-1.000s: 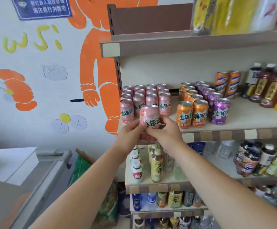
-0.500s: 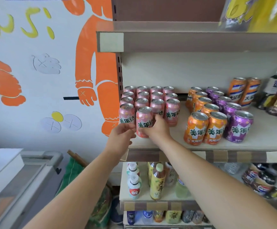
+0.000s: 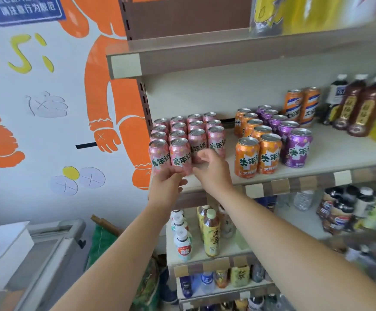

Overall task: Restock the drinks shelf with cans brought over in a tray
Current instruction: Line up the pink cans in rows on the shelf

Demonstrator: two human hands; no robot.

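So the front pink can (image 3: 181,156) sits on the shelf (image 3: 335,156), in the front row of the pink cans (image 3: 192,126), with the orange cans (image 3: 257,153) at its 3 o'clock. The left hand (image 3: 166,189) is at 6 o'clock, fingertips bunched against its base, can't tell if it's gripping. The right hand (image 3: 212,170) is at 4 o'clock — fingers loose, slightly spread, holding nothing.

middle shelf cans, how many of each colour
pink cans: 14
orange cans: 6
purple cans: 5
tall orange-and-blue cans: 2
total: 27
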